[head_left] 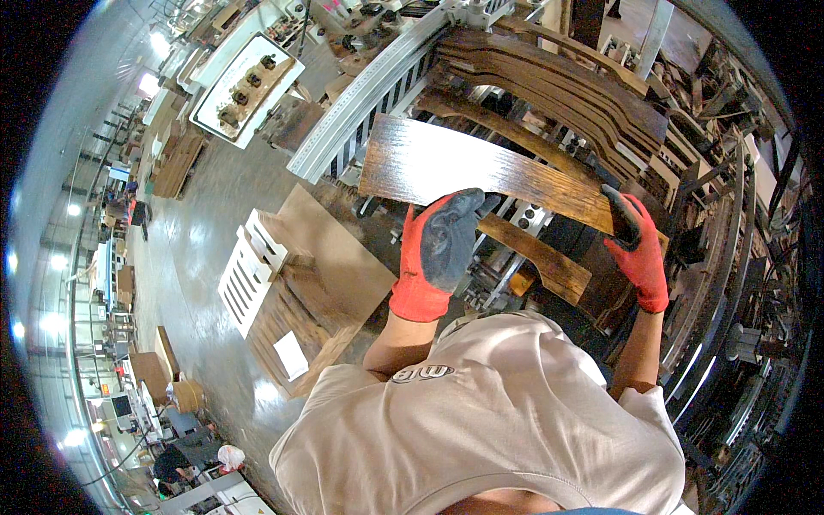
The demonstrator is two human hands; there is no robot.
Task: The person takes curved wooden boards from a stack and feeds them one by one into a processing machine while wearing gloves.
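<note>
A long brown wood board [515, 176] with a glossy glare on its left part is held up in front of me, tilted. My left hand [442, 245], in a red glove with a dark palm, is closed on its lower edge near the middle. My right hand [636, 245], gloved alike, grips the board's right end. Below the board, a shaped brown wood piece [549, 268] lies over the machine. Behind it rests another curved wood piece [515, 133], partly hidden by the board. Farther back is a stack of curved-edge wood pieces [558, 81].
A pale metal rail [365, 99] runs along the machine's left side. On my left stand a wood-topped surface [330, 257], a white slotted part [249, 275] and a white paper [291, 355]. Metal rails [721, 249] curve past my right. A white-framed panel [247, 90] stands at the back left.
</note>
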